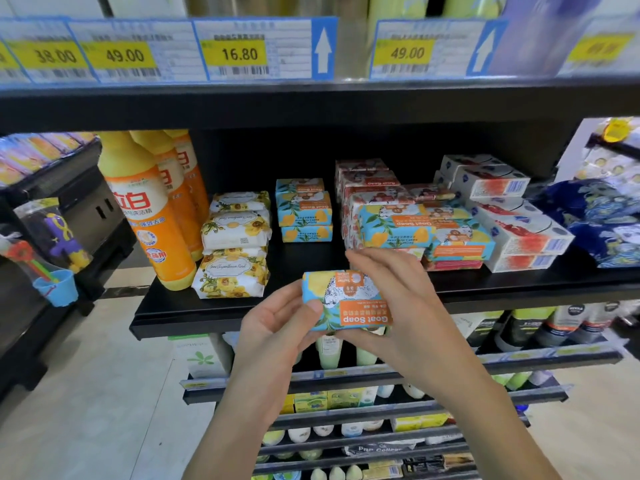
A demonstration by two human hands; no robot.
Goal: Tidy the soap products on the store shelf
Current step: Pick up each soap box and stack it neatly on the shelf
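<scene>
The soap bar [346, 299], in a blue and yellow wrapper with an orange "Goat Soap" label reading upside down, is held up in both hands just in front of the shelf's [194, 313] front edge, near its middle. The left hand [277, 317] grips the bar's left end, thumb on the face and fingers underneath. The right hand [398, 292] curls round the right end, fingers over the top edge.

Behind the bar, toward the back of the shelf, stands a neat stack [304, 211] of three matching bars. Just right of it, a loose pile [415, 226] of the same bars and red-patterned ones lies at mixed angles, some tilted over others. Further right, white boxes [512, 220] with red print are stacked, skewed toward the right edge, and blue packs [602, 220] lie beyond them.

Left of the neat stack, floral soaps [235, 244] in white and yellow wrap are piled three high near the front edge. Orange bottles [152, 209] stand in a row at the left edge. Price tags [239, 53] hang along the shelf above.
</scene>
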